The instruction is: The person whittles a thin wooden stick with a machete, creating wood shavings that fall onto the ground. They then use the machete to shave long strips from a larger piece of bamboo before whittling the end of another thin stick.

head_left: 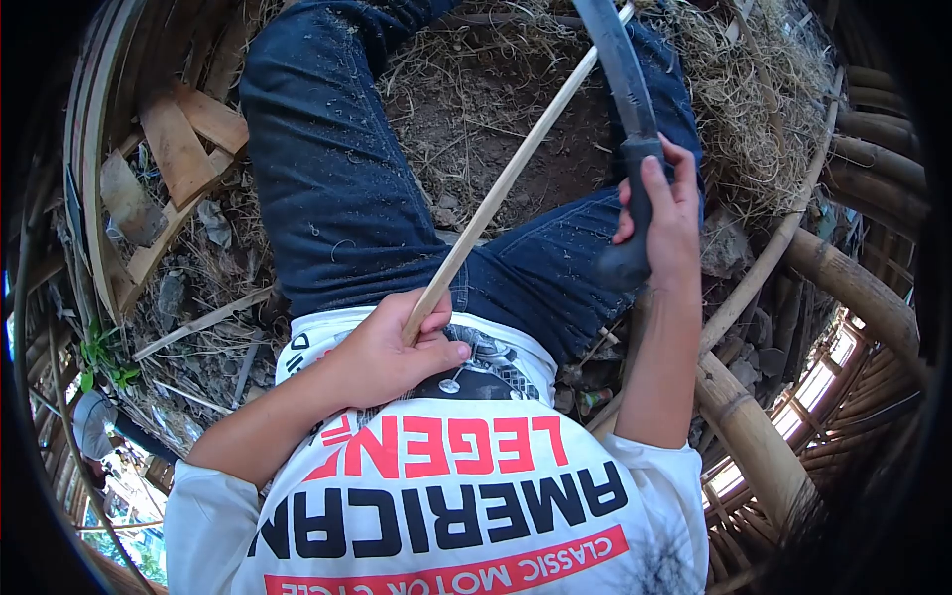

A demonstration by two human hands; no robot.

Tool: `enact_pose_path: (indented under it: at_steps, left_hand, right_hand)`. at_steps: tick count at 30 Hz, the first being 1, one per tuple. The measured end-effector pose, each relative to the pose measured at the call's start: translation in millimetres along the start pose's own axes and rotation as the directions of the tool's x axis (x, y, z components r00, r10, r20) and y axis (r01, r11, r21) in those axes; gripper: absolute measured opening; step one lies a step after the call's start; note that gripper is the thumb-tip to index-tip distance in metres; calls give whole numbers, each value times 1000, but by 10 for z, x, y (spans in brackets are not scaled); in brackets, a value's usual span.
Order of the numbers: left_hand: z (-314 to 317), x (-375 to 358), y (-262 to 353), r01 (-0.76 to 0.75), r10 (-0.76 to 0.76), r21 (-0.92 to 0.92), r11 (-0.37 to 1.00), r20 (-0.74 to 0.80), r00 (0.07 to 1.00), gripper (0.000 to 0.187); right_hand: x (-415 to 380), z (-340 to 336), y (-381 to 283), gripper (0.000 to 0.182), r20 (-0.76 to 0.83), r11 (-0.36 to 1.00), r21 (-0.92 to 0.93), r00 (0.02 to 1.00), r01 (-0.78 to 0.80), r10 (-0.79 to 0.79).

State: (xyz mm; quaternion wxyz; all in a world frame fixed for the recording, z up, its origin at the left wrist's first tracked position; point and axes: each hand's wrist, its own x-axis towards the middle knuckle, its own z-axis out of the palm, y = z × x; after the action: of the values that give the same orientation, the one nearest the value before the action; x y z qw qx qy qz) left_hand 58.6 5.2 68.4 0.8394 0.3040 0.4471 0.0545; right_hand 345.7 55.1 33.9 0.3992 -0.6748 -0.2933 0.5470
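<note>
My left hand point(397, 342) is wrapped round the near end of a long, pale strip of split bamboo point(506, 183), close to my waist. The strip slants up and away to the right, between my legs. In my right hand point(662, 213) is the dark handle of a machete point(627, 74), held over my thigh at the right. Its curved blade points away from me and overlaps the strip near the strip's far end. Thin shavings cling to my dark jeans point(317, 149).
A heap of fine shavings point(759, 109) lies at the upper right. Flat wood offcuts point(178, 149) sit at the left, beside curved bamboo slats. Thick bamboo poles point(749, 431) run along the right. Another person point(94, 421) shows at the far left, beyond the bamboo.
</note>
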Motion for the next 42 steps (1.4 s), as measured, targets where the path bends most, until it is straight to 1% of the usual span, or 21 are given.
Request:
enact_pose_path:
  at_steps: [2, 4, 6, 9, 11, 12, 14, 18, 20, 21, 23, 27, 29, 30, 32, 33, 36, 37, 39, 40, 42]
  left_hand:
    - [-16, -1, -6, 41, -41, -40, 998, 1, 999, 37]
    - [-32, -15, -46, -32, 32, 41, 999, 14, 999, 37]
    - [-14, -2, -11, 13, -14, 36, 999, 15, 1000, 37]
    - [-6, 3, -8, -14, 13, 36, 999, 13, 1000, 37]
    - [-32, 3, -9, 72, -71, -107, 992, 17, 997, 38]
    - [-38, 13, -20, 71, -69, -102, 992, 20, 997, 38]
    - [-46, 26, -64, -9, 9, 0, 1000, 19, 1000, 39]
    - [-19, 18, 8, 0, -1, 24, 1000, 35, 999, 38]
    - [-29, 20, -12, 68, -66, -120, 990, 17, 998, 38]
    - [-36, 23, -32, 65, -63, -113, 991, 18, 998, 38]
    - [-48, 20, -85, -16, 16, -35, 999, 18, 1000, 39]
    - [-3, 15, -20, 14, -14, -12, 1000, 26, 1000, 39]
    - [-9, 3, 13, 92, -91, -119, 989, 16, 996, 38]
    - [-20, 10, -4, 87, -86, -113, 990, 17, 996, 38]
    - [-45, 16, -91, -19, 19, 1, 1000, 23, 1000, 39]
    - [-32, 20, -47, 2, -3, 35, 999, 29, 1000, 38]
    - [0, 30, -23, 42, -42, 8, 999, 15, 999, 39]
    - [2, 16, 18, 100, -99, -83, 992, 15, 995, 40]
    - [-27, 4, -61, 44, -43, -62, 997, 15, 999, 40]
    - [-37, 10, -87, -6, 7, -48, 999, 15, 1000, 40]
    - [-9, 19, -68, -15, 16, -37, 999, 15, 1000, 40]
  right_hand:
    - [-41, 18, 25, 36, 17, 1000, 4, 1000, 3, -3]
    - [-62, -26, 25, 35, 8, 1000, 2, 1000, -17, 17]
    - [-8, -146, -50, 33, 32, 1000, -12, 999, 24, -23]
    - [-2, -63, 19, 34, 2, 999, 32, 1000, -12, 12]
    - [-69, -20, 46, 35, 61, 999, 34, 997, -43, 41]
    - [-121, -22, 58, 34, 101, 997, 61, 994, -47, 41]
    - [-117, -93, 35, 32, 87, 996, 70, 995, -50, 44]
    - [-66, -38, 77, 32, -15, 994, 108, 1000, -14, 16]
    - [-129, 23, 110, 32, 46, 999, 41, 999, -20, 18]
    - [-180, 29, 127, 33, 106, 998, 56, 994, -4, -2]
    - [-153, -57, 97, 34, 89, 999, 40, 996, -4, 1]
    - [-117, -15, 153, 34, 45, 999, 46, 999, 0, -2]
    - [-179, 41, 170, 33, 51, 998, 59, 999, -10, 7]
    - [-186, 15, 153, 33, 49, 998, 61, 999, -4, 1]
    - [-190, -81, 133, 34, 99, 997, 73, 995, -29, 22]
    - [-157, -124, 107, 35, 63, 999, 30, 998, -15, 13]
    - [-112, -22, 145, 36, 5, 999, 53, 1000, 3, -3]
    - [-153, 11, 146, 36, 65, 998, 53, 998, -14, 11]
    - [-254, 11, 171, 36, 159, 999, 39, 987, -8, 2]
    - [-232, -36, 150, 36, 154, 999, 40, 988, -5, -2]
    - [-180, -135, 106, 36, 98, 1000, 18, 995, 0, -1]
